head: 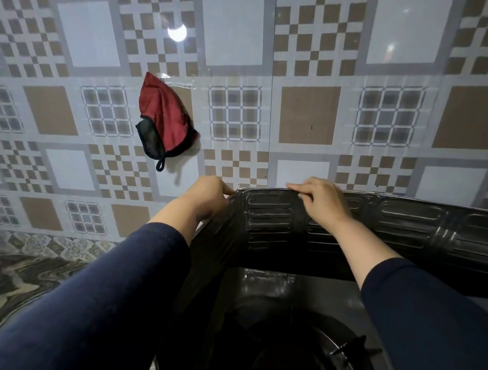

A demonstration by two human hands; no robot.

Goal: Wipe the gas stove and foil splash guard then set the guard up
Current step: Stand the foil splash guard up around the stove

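Note:
The foil splash guard, dark and embossed with ribs, stands upright along the back and left side of the gas stove. My left hand pinches the guard's top left corner where the panels fold. My right hand lies over the top edge of the back panel, fingers curled on it. Below, the black stove top and part of a burner grate show between my blue sleeves.
A patterned tile wall rises right behind the guard. A red and black cloth hangs on the wall to the upper left. A marbled countertop lies left of the stove.

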